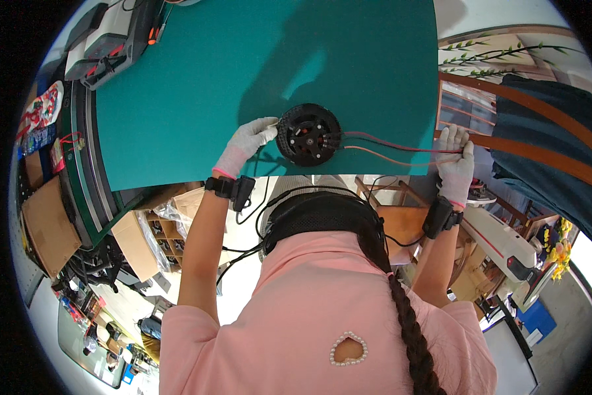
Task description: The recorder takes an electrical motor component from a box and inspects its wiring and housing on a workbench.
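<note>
A round black wheel-like motor (308,135) lies near the front edge of the green mat (197,79), its spoked hub with small bright screws facing up. My left hand (251,139), in a whitish glove, pinches the motor's left rim with thumb and fingers. From the hub, long thin red and orange-brown wires (391,143) run off to the right. My right hand (455,161), gloved too, is closed around their far ends just past the mat's right edge. The wire tips are hidden in its fingers. Both wrists wear black strapped devices.
At the upper left stands a grey and white machine (105,49), with orange-handled tools (155,34) beside it. On the right is a brown wooden chair (539,153) with dark cloth (553,118) over it. Below the table's left side sits an open cardboard box (138,243).
</note>
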Demonstrator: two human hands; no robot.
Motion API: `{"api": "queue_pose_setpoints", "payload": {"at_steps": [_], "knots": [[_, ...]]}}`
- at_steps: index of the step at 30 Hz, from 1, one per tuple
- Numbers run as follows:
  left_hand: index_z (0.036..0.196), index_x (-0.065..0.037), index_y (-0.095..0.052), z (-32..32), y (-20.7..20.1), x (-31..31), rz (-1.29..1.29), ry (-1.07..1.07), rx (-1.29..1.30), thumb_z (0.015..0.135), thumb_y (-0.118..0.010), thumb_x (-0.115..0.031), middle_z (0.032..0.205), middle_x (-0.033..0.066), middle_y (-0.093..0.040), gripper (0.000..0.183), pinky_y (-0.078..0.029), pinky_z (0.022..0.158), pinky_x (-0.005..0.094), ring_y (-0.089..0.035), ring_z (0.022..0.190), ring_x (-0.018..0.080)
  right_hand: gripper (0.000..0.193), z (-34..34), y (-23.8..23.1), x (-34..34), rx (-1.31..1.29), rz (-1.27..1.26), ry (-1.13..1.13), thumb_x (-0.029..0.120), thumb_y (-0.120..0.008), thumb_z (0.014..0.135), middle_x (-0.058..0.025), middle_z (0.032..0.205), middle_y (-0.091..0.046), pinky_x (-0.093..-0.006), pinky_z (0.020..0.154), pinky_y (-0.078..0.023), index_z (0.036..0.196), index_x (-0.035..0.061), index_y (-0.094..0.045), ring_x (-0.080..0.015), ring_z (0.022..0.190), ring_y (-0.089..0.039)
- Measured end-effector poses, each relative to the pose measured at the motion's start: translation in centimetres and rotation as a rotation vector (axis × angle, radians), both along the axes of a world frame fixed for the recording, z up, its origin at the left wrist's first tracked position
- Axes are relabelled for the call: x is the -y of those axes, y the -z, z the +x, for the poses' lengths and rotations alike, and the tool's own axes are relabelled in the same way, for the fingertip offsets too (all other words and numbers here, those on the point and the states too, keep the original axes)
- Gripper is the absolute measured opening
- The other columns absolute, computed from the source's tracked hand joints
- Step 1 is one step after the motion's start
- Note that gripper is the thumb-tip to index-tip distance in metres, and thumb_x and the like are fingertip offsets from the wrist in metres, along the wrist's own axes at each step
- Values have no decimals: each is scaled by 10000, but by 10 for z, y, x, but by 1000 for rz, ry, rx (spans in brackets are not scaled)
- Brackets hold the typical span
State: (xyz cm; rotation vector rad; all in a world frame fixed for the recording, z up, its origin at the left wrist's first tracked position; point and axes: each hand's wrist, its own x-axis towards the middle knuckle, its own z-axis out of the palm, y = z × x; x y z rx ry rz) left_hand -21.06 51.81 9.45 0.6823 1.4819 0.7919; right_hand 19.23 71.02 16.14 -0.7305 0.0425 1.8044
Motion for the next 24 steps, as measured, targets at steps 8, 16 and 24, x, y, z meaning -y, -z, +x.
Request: {"api": "queue_pose_setpoints", "payload": {"at_steps": [8, 16, 24], "knots": [[1191, -5, -531, 27, 2, 11, 44, -182, -169, 870, -531, -220, 1139, 93, -588, 386, -401, 906, 278, -537, 1035, 167, 351, 15, 10, 11, -41, -5, -88, 284, -324, 967, -149, 1089, -590, -502, 988, -390, 945, 23, -557, -317, 1108, -516], [1177, 4, -542, 65, -4, 36, 93, -533, -186, 879, -493, -163, 1151, 121, -575, 345, -410, 907, 288, -535, 1057, 194, 368, 15, -3, 41, 130, -159, -100, 311, -335, 961, -156, 1081, -591, -542, 981, -370, 892, 32, -564, -363, 1111, -503], [1171, 31, -531, 85, -24, 101, 147, -841, -119, 893, -498, -136, 1156, 156, -555, 325, -433, 884, 266, -540, 1050, 204, 376, 24, -2, 54, 106, -91, -192, 312, -306, 969, -176, 1072, -586, -556, 984, -343, 899, 31, -547, -382, 1129, -480]]}}
